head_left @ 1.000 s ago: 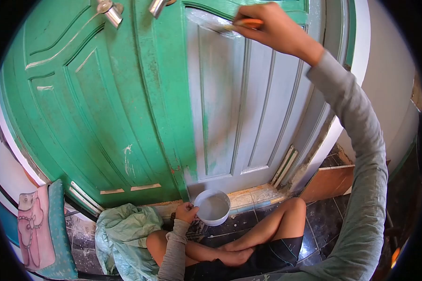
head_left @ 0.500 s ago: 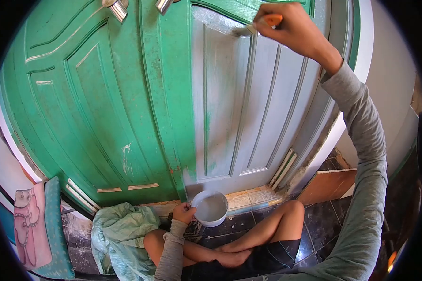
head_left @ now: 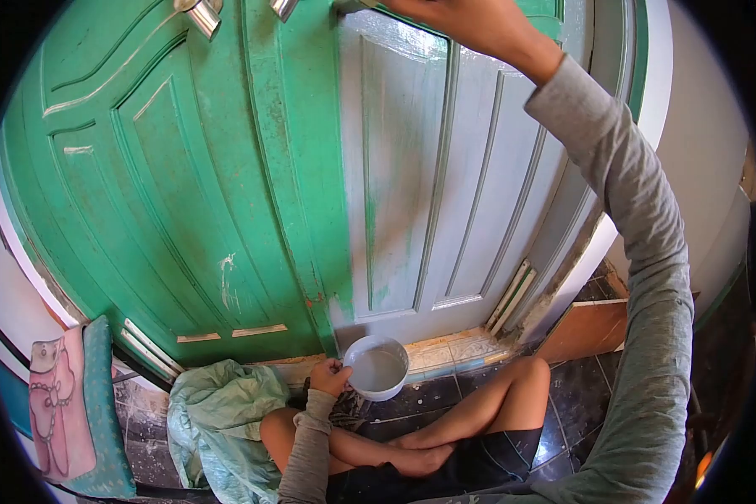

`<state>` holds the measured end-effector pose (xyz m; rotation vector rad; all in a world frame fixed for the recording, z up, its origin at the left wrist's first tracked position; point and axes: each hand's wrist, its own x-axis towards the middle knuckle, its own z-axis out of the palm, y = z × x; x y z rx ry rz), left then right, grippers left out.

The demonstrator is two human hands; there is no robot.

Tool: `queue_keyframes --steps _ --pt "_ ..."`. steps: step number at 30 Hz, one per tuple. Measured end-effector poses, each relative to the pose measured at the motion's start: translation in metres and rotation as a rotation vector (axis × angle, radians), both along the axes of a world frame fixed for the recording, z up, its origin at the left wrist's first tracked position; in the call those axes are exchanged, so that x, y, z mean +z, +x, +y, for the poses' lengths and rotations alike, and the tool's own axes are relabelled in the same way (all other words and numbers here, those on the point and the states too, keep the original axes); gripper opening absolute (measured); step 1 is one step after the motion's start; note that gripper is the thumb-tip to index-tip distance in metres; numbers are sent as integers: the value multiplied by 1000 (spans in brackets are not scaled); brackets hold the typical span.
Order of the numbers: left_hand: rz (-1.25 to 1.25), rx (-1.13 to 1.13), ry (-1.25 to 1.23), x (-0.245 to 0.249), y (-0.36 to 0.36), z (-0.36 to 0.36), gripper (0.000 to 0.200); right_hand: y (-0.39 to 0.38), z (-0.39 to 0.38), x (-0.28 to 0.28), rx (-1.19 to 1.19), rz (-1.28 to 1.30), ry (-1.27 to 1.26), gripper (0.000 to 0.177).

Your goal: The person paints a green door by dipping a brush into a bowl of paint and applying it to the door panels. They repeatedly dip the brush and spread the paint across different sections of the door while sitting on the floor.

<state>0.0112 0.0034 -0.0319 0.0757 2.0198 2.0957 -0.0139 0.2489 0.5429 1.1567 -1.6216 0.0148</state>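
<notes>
My left hand (head_left: 329, 378) grips the rim of a white bowl (head_left: 380, 392), which holds grey paint (head_left: 376, 366), low in front of the door. At the top edge of the view, my right hand (head_left: 470, 21) is closed on a paintbrush (head_left: 353, 5). Most of the brush is cut off or hidden by the hand; its bristles are near the upper left corner of the grey panel. The right door leaf (head_left: 466, 202) is largely coated in grey, with wet shine near the top and green showing through in streaks. The left door leaf (head_left: 176, 193) is green.
Crumpled pale green cloth (head_left: 223, 412) lies left of my crossed legs (head_left: 479, 412). A chair with a pink and teal cushion (head_left: 80, 412) stands at far left. A brown board (head_left: 584, 330) leans at right on dark tiles (head_left: 563, 416). Metal handles (head_left: 202, 15) jut from the door.
My right hand has moved left and up with the paintbrush, from the middle of the grey panel's top toward its left corner. My left hand still holds the bowl in about the same place.
</notes>
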Motion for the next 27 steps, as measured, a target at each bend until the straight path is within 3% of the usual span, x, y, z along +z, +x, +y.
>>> queue_keyframes --steps 3,7,8,12,15,20,24,27 --pt "-3 -5 -27 4 5 -1 18 23 5 -4 -473 -201 30 13" --pt "-26 4 43 -4 2 -3 18 34 18 -8 -304 -178 -31 15" --pt "-24 5 47 -4 2 -3 18 25 20 -6 -163 -116 -3 16" --pt "-1 1 -27 -7 0 -3 19 16 40 -14 -290 -210 17 14" --pt "0 12 -33 -7 -1 0 19 38 51 -19 -604 -149 42 13" --pt "-3 16 10 -11 -2 1 20 24 48 -32 -206 -41 -48 16" --pt "29 7 -39 -5 3 -1 21 45 65 -40 -571 -122 -166 15" --pt "35 3 -41 -19 -4 0 21 39 56 -48 -225 8 -175 14"
